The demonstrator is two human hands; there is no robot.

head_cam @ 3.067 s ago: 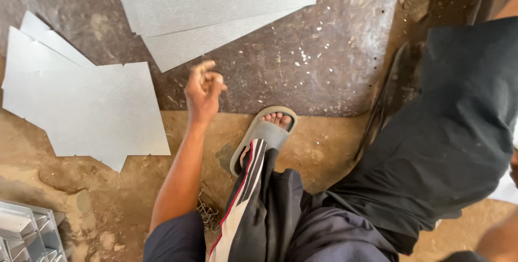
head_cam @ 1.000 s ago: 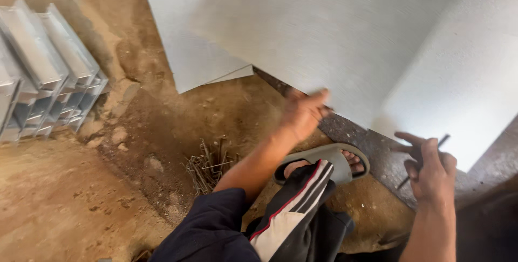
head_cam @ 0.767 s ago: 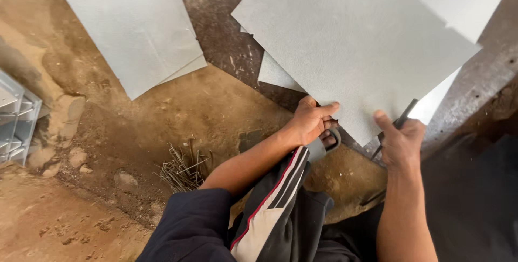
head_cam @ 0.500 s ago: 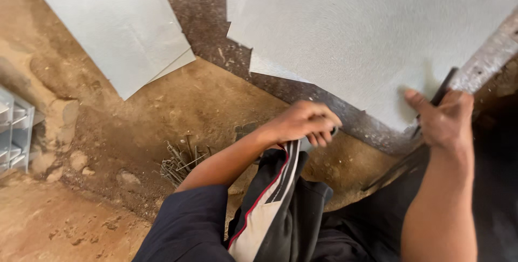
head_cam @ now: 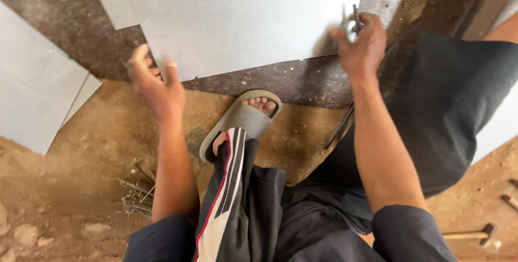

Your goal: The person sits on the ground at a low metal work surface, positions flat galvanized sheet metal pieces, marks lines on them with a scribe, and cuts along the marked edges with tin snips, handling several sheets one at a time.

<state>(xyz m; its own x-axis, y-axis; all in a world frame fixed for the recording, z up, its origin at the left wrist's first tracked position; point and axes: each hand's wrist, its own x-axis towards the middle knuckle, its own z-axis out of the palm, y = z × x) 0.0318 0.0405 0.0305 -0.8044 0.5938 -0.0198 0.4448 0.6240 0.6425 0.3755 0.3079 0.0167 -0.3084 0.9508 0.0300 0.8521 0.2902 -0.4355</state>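
1. as a person crouches over an earthen floor, the left hand (head_cam: pixel 156 87), fingers spread loosely and gripping nothing, hovers at the lower left corner of a large grey metal sheet (head_cam: pixel 243 19) in the upper centre of the frame.
2. the right hand (head_cam: pixel 361 43), upper right, is closed around a thin dark tool (head_cam: pixel 356 16) at the sheet's right edge; what kind of tool cannot be told.
3. the sheet lies flat on a dark slab (head_cam: pixel 302 81), seemingly positioned but with no mark or cut visible yet.
4. a sandalled foot (head_cam: pixel 243 119) rests just below the slab.
5. more sheets (head_cam: pixel 32 89) lie at left; a hammer (head_cam: pixel 475 235) sits lower right.
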